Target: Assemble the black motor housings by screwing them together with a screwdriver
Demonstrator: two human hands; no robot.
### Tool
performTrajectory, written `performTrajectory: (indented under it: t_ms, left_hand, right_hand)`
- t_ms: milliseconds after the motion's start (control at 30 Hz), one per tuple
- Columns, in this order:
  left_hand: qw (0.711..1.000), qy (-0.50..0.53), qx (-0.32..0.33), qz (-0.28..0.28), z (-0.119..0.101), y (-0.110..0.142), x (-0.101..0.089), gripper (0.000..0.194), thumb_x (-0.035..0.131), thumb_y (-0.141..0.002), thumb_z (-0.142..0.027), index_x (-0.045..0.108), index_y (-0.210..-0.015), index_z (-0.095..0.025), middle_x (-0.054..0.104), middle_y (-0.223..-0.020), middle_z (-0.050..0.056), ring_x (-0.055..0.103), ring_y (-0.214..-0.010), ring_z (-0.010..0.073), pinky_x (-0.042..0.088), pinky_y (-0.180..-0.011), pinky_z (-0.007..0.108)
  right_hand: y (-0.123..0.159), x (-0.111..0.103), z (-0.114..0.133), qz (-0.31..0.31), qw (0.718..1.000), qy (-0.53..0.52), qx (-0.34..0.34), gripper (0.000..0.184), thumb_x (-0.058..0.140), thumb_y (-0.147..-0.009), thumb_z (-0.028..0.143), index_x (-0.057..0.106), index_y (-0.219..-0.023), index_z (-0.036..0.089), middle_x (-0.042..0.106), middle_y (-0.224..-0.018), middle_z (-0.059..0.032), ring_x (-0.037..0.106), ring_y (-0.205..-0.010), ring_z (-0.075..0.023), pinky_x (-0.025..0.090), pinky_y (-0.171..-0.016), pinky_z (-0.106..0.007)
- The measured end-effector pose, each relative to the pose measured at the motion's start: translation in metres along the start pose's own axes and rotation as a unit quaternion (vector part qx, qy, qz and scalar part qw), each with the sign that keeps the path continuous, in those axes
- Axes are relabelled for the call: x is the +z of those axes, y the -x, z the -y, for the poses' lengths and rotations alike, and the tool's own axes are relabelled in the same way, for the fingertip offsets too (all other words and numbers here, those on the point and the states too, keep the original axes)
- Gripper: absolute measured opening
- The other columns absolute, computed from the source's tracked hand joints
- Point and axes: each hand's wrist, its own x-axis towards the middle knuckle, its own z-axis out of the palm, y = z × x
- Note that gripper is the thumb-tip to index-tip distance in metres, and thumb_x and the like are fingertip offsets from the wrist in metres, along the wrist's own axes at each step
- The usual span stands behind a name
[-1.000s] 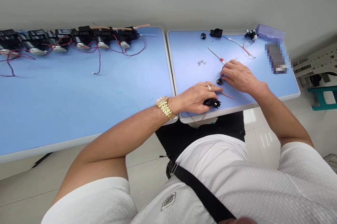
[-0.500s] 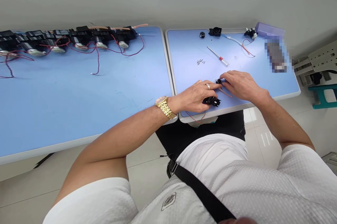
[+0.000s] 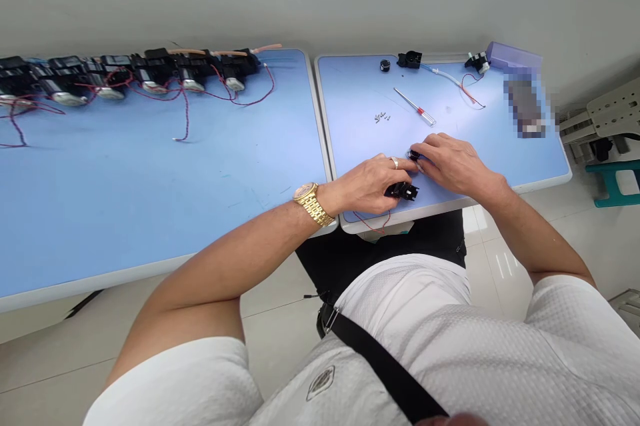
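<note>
My left hand (image 3: 369, 185) curls over a black plastic housing (image 3: 401, 191) near the table's front edge, and its fingertips reach toward a small round black part (image 3: 413, 155). My right hand (image 3: 449, 162) pinches that round part from the right. A screwdriver (image 3: 415, 107) with a clear handle and red band lies untouched behind my hands. Several tiny screws (image 3: 381, 118) sit to its left. A thin red wire (image 3: 371, 222) hangs over the table's front edge below the housing.
A long blue table (image 3: 150, 173) holds a row of several black motor assemblies (image 3: 150, 73) with twisted red wires. Along the far edge of the right table (image 3: 500, 146) stand a black cap (image 3: 385, 65), black housing (image 3: 409, 59), clear tube (image 3: 443, 75) and purple box (image 3: 513, 55).
My right hand has moved forward from the screwdriver to the round part, leaving the screwdriver lying apart. My hands have drawn closer together, and the left hand has shifted slightly with the housing.
</note>
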Motion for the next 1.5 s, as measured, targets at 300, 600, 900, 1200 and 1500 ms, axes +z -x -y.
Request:
performTrajectory:
  t_ms: [300,600,900,1200,1500]
  left_hand:
    - [0.999,-0.007,0.028,-0.035,0.006,0.002,0.002,0.033,0.066,-0.088,-0.008,0.078,-0.118,-0.016,0.08,-0.143,0.014,0.079,-0.128,0.0312,0.062,-0.112,0.047]
    - [0.998,-0.038,0.029,-0.034,0.005,0.004,-0.003,0.033,0.067,-0.09,-0.008,0.077,-0.121,-0.015,0.078,-0.146,0.018,0.079,-0.129,0.0325,0.065,-0.114,0.049]
    - [0.997,-0.037,0.013,-0.067,0.01,0.005,-0.008,0.048,0.066,-0.083,-0.003,0.076,-0.127,-0.017,0.079,-0.146,0.015,0.078,-0.131,0.03,0.067,-0.114,0.046]
    - [0.995,-0.095,-0.005,-0.035,0.009,0.006,-0.009,0.042,0.068,-0.083,-0.009,0.08,-0.123,-0.018,0.071,-0.163,0.011,0.075,-0.138,0.0329,0.07,-0.104,0.046]
    - [0.995,-0.092,-0.018,-0.022,0.006,0.004,-0.011,0.04,0.066,-0.085,-0.011,0.078,-0.122,-0.02,0.069,-0.166,0.009,0.073,-0.143,0.0326,0.069,-0.104,0.045]
  right_hand:
    - [0.001,0.007,0.007,-0.009,0.999,0.032,0.008,0.034,0.046,-0.116,0.027,0.072,-0.137,0.021,0.074,-0.124,-0.0149,0.061,-0.109,-0.0308,0.042,-0.082,-0.041]
    - [0.01,0.024,0.02,-0.032,0.997,0.064,0.027,0.052,0.031,-0.116,0.021,0.056,-0.162,0.016,0.07,-0.142,-0.0217,0.056,-0.111,-0.0364,0.043,-0.085,-0.05]
    - [0.013,0.033,0.026,-0.041,0.996,0.064,0.041,0.058,0.026,-0.117,0.025,0.045,-0.171,0.016,0.066,-0.151,-0.0247,0.057,-0.116,-0.0387,0.043,-0.088,-0.053]
    - [0.013,0.036,0.026,-0.043,0.997,0.055,0.045,0.059,0.024,-0.12,0.033,0.045,-0.171,0.014,0.065,-0.154,-0.0248,0.055,-0.121,-0.0395,0.043,-0.093,-0.054]
    - [0.016,0.038,0.017,-0.065,0.997,0.023,0.028,0.057,0.029,-0.12,0.037,0.049,-0.169,0.016,0.064,-0.157,-0.0226,0.055,-0.123,-0.0393,0.045,-0.096,-0.054]
